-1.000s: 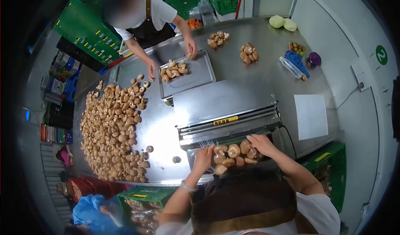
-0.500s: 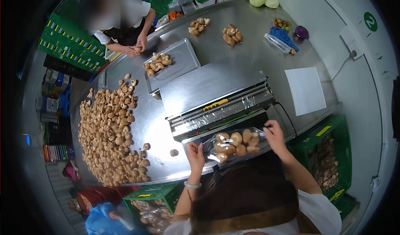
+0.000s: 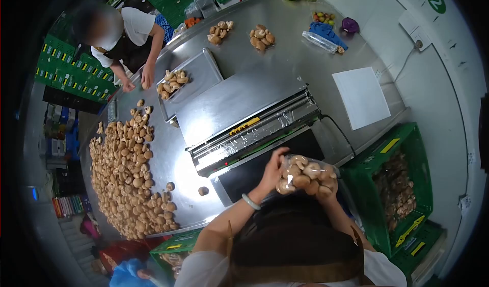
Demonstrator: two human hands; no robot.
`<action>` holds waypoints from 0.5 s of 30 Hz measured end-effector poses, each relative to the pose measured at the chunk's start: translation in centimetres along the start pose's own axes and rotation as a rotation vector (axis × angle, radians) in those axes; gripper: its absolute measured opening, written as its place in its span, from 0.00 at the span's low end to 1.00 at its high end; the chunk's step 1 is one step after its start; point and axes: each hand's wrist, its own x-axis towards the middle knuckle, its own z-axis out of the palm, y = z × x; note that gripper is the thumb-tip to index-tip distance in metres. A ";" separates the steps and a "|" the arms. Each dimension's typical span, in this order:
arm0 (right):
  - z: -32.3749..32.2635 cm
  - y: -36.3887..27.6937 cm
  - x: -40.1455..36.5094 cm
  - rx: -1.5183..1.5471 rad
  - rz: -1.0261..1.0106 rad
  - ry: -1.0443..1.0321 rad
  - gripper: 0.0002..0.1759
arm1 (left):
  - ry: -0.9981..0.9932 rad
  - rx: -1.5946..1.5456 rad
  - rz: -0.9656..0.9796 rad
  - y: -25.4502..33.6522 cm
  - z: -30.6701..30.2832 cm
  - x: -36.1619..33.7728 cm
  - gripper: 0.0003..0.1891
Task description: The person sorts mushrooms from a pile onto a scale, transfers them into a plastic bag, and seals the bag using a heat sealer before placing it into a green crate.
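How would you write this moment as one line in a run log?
left hand: holding left side of wrapped mushrooms | right hand: at their right side, partly hidden | green crate: right of hands

Glossy film (image 3: 317,170) over smooth mushrooms (image 3: 300,181)
Table (image 3: 244,65) of shiny metal, crate (image 3: 422,172) of plastic, sheet (image 3: 360,97) of matt paper.

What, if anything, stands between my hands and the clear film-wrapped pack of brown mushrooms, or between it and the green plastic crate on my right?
Nothing visible: your left hand grips the pack, your right hand touches it, and toward the crate only its rim intervenes.
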 end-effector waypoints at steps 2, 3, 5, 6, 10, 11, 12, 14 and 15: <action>-0.8 -7.5 -0.7 0.573 0.353 -0.359 0.16 | -0.174 -0.788 -0.082 3.9 1.5 -2.0 0.25; -1.1 -12.3 -0.4 0.818 0.561 -0.500 0.19 | -0.231 -0.907 -0.134 6.8 1.6 -3.2 0.26; -1.8 -18.6 -0.6 0.992 0.888 -0.712 0.24 | -0.387 -0.794 -0.091 9.1 1.3 -5.4 0.23; -2.4 -17.7 -1.5 0.910 0.997 -0.768 0.22 | -0.438 -0.771 -0.007 10.0 1.3 -6.7 0.22; -1.8 -19.1 0.4 0.350 0.671 -1.115 0.16 | -0.680 -0.634 0.185 14.6 0.0 -9.8 0.27; -1.6 -21.6 2.5 0.134 0.031 -1.182 0.14 | -0.758 -0.750 0.082 14.4 -0.2 -10.4 0.27; -1.5 -21.2 3.7 0.025 0.112 -1.099 0.14 | -0.829 -0.869 -0.013 13.7 -0.2 -10.7 0.27; -1.6 -20.1 5.9 -0.168 0.294 -0.933 0.13 | -0.764 -0.895 -0.004 12.4 -1.2 -12.0 0.28; -1.4 -23.3 6.7 0.167 0.310 -0.925 0.15 | -0.629 -0.793 0.073 11.8 -1.9 -13.0 0.30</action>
